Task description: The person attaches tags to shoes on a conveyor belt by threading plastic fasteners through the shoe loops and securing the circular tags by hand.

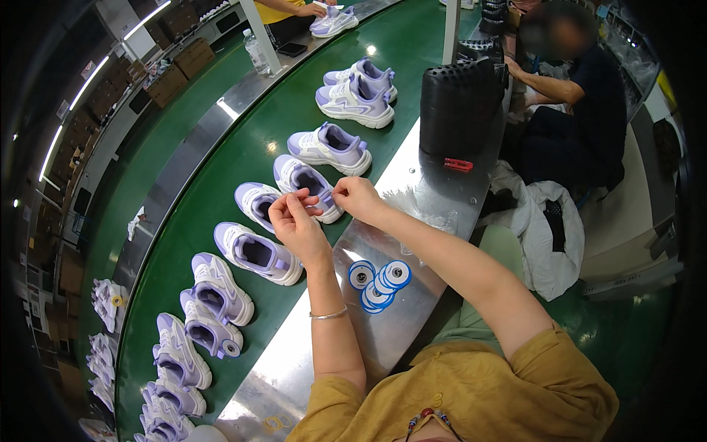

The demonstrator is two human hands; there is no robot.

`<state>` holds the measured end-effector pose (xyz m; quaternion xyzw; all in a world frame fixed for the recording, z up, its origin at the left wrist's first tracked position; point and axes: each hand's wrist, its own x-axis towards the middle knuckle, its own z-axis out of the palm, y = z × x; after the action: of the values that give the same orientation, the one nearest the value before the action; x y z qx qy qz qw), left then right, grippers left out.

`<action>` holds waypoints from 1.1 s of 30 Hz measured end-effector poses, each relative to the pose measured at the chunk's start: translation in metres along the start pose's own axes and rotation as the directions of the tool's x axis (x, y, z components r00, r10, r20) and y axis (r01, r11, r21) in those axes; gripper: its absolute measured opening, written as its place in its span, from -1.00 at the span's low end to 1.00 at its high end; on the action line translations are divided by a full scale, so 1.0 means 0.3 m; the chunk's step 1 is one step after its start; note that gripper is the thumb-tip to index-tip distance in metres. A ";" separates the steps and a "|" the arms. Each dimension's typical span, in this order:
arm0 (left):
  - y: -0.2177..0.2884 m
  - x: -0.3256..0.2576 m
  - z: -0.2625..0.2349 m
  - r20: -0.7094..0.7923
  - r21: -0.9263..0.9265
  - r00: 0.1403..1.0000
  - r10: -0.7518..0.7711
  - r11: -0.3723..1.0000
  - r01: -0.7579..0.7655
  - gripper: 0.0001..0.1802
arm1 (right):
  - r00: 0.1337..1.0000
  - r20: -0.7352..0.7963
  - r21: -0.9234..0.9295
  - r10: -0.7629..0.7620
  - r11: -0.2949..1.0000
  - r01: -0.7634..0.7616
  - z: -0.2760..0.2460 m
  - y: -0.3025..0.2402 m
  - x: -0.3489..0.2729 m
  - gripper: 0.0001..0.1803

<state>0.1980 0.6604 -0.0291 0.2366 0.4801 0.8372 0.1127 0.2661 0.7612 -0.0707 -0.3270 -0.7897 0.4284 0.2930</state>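
Observation:
My left hand (296,225) is raised over the line of shoes, its thumb and fingertips drawn together. If something lies between them, it is too small to make out. Close to its right, my right hand (357,199) pinches with thumb and forefinger at the heel of a white and lilac sneaker (300,174); what it grips cannot be made out. Beneath both hands, another sneaker (254,199) is partly covered by my left fingers. A loose pile of thin clear plastic strips (421,210) lies beside my right forearm. Round blue-rimmed tags (379,287) overlap on the metal ledge between my forearms.
Several more sneakers (258,253) line the green conveyor belt (195,221); one bears a round tag (230,348) at its heel. A black bin (460,110) and red tool (458,165) rest on the metal ledge (276,350). A co-worker (571,110) sits at right.

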 end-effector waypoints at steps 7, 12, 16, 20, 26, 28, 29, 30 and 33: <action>-0.023 0.002 0.008 0.046 0.095 0.998 -0.048 0.994 0.044 -0.89 | 0.982 -0.138 0.035 -0.128 0.990 0.134 -0.062 -0.039 -0.013 -0.92; -0.055 0.002 0.008 0.130 0.236 0.975 -0.180 0.961 0.146 -0.91 | 0.946 -0.217 0.213 -0.239 0.935 0.285 -0.081 -0.060 -0.005 -0.96; -0.059 0.000 0.023 0.117 0.241 0.976 -0.182 0.959 0.150 -0.85 | 0.981 -0.101 0.418 -0.164 0.888 0.191 -0.083 -0.062 0.005 -0.95; -0.091 0.019 -0.004 0.157 0.243 0.966 -0.207 0.956 0.165 -0.83 | 0.983 0.165 0.678 0.081 0.715 -0.173 -0.112 -0.108 0.005 -0.94; -0.096 0.022 0.016 0.149 0.223 0.977 -0.150 0.968 0.115 -0.83 | 0.986 0.166 0.643 0.028 0.755 -0.129 -0.108 -0.088 0.019 -0.92; -0.090 0.022 0.027 0.164 0.191 0.973 -0.162 0.973 0.130 -0.82 | 0.987 0.158 0.630 -0.027 0.773 -0.080 -0.103 -0.079 0.028 -0.91; -0.092 0.023 0.029 0.164 0.191 0.973 -0.162 0.973 0.130 -0.82 | 0.985 0.150 0.616 -0.082 0.787 -0.029 -0.102 -0.075 0.032 -0.90; -0.093 0.024 0.030 0.175 0.177 0.973 -0.153 0.977 0.122 -0.82 | 0.985 0.150 0.615 -0.082 0.788 -0.028 -0.102 -0.070 0.034 -0.90; -0.090 0.029 0.028 0.184 0.165 0.970 -0.157 0.978 0.127 -0.81 | 0.981 0.157 0.604 -0.110 0.797 -0.007 -0.103 -0.070 0.037 -0.90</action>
<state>0.1938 0.6842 -0.0460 0.2909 0.5448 0.7604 0.2009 0.2765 0.7758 -0.0361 -0.1544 -0.6452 0.6770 0.3187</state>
